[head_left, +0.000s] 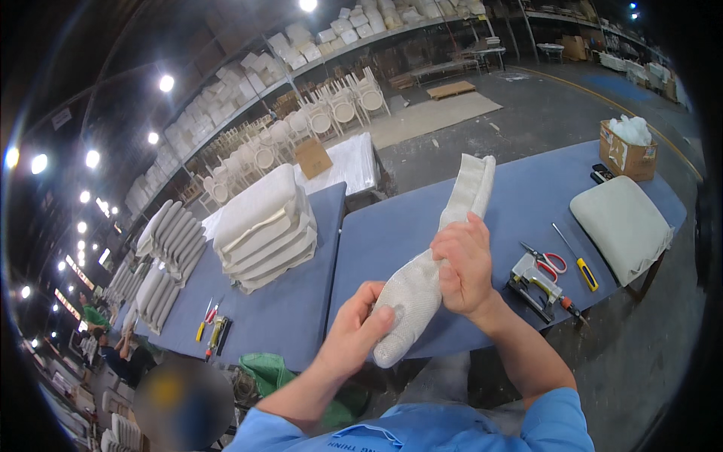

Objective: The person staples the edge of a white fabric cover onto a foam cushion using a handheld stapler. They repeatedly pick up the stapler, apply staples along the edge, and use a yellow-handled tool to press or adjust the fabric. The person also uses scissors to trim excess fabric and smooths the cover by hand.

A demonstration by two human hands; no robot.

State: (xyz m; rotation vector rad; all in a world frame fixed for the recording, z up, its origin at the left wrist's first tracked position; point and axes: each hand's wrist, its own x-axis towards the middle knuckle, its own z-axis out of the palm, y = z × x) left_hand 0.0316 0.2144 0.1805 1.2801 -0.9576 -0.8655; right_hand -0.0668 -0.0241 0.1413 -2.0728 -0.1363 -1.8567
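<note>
A long, light grey woven-fabric piece [413, 297] is held up slantwise over the blue table. Its lower end looks padded and rounded; the upper end is a flatter, folded flap of the same fabric. My left hand [355, 325] grips the lower padded part, thumb pressed on its face. Higher up, my right hand [463, 264] is closed round the narrowed middle, where the fabric bunches. To the right of my right hand lie a staple gun [531, 282], red-handled scissors [550, 262] and a yellow-handled screwdriver [586, 273].
A grey seat cushion [621, 226] rests at the table's right end, near a cardboard box [631, 154] of white stuffing. Left, a second blue table [260, 324] carries stacked cushions [267, 233] and tools [215, 328]. A person [184, 399] is at lower left. Chairs [324, 113] stand beyond.
</note>
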